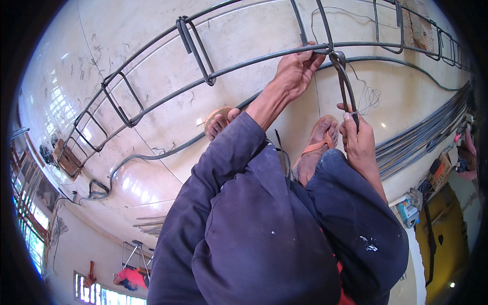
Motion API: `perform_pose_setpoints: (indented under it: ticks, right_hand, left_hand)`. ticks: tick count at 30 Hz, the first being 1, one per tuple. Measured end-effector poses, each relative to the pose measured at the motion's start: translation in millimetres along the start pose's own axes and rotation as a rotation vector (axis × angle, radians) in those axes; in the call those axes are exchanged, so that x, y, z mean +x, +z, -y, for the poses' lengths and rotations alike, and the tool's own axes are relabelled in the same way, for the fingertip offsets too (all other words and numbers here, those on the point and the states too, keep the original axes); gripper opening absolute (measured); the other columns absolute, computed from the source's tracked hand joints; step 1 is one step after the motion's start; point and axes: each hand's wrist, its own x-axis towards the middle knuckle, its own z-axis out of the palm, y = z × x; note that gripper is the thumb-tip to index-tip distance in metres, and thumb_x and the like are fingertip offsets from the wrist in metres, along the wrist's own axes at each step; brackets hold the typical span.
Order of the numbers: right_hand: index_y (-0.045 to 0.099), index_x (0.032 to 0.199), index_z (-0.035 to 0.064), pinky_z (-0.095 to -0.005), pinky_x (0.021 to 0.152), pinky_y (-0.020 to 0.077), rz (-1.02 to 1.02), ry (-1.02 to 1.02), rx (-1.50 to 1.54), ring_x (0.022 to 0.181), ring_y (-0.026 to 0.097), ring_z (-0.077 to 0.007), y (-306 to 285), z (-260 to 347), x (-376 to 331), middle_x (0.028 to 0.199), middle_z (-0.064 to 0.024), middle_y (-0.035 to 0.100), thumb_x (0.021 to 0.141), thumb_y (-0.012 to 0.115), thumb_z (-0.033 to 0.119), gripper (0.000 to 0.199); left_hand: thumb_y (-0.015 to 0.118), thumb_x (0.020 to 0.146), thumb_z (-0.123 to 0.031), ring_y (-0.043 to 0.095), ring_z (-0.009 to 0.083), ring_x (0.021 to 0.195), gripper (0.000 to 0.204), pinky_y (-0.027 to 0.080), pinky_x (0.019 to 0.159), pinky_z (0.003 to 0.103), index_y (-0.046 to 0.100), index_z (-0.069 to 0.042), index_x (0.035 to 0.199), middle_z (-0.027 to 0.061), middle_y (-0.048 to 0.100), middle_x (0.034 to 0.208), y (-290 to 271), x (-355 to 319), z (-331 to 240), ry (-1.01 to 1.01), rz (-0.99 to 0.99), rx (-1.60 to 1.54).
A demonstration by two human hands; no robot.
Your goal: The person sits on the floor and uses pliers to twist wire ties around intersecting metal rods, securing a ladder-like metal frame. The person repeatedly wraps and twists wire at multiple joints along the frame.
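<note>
A long rebar cage [254, 63] of dark steel bars and rectangular stirrups curves across the upper part of the view. My left hand [297, 73] grips its near long bar, the fingers closed beside the foot of a stirrup [325, 23]. In my right hand [358, 145] are long-handled pincers [341, 79], their jaws up at the same joint of bar and stirrup. The handles are held nearly together. Thin, tangled tie wire [373, 96] hangs beside the pincers. Whether the jaws bite on wire is too small to tell.
Wooden blocks [68, 158] prop the cage at the far left. A bent loose bar [147, 156] runs along the tiled floor under it. A bundle of rods [427, 129] lies at the right. My sandalled feet [317, 145] are just below the cage.
</note>
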Motion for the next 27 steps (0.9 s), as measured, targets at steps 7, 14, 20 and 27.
perform_pose_setpoints:
  ticks: [7,14,20,27]
  right_hand:
    - [0.054,0.127,0.0002,-0.0194,0.046,0.0275,0.045,-0.016,-0.05,0.05,0.033,-0.0004,-8,6,4,0.064,0.0069,0.042,0.104,0.042,0.021,0.034]
    - [0.053,0.127,-0.0012,-0.0208,0.047,0.0282,0.057,0.021,-0.026,0.051,0.032,-0.0011,-11,10,3,0.063,0.0078,0.039,0.103,0.043,0.021,0.034]
    - [0.055,0.122,-0.0047,-0.0249,0.054,0.0364,0.089,-0.062,-0.089,0.06,0.041,-0.0056,-21,18,2,0.066,0.0023,0.045,0.102,0.043,0.016,0.031]
    - [0.058,0.119,-0.0039,-0.0268,0.054,0.0377,0.117,-0.104,-0.094,0.06,0.042,-0.0057,-24,14,7,0.065,-0.0003,0.049,0.101,0.045,0.016,0.03]
  left_hand:
    - [0.045,0.099,-0.002,0.063,0.0231,0.099,0.022,0.057,0.091,0.03,0.051,0.005,0.119,0.0143,0.058,0.111,8,0,-3,-0.035,-0.03,-0.035]
    - [0.045,0.101,-0.009,0.061,0.0236,0.101,0.026,0.054,0.096,0.032,0.051,0.007,0.121,0.0154,0.057,0.114,5,3,-7,-0.053,0.006,0.077]
    - [0.048,0.102,-0.021,0.063,0.0226,0.101,0.024,0.055,0.089,0.031,0.057,0.0,0.107,0.0142,0.063,0.105,9,6,-10,-0.065,0.019,0.129]
    - [0.049,0.102,-0.021,0.066,0.0166,0.087,0.018,0.058,0.07,0.027,0.057,-0.005,0.099,0.0077,0.065,0.094,1,14,-5,-0.076,-0.014,0.089]
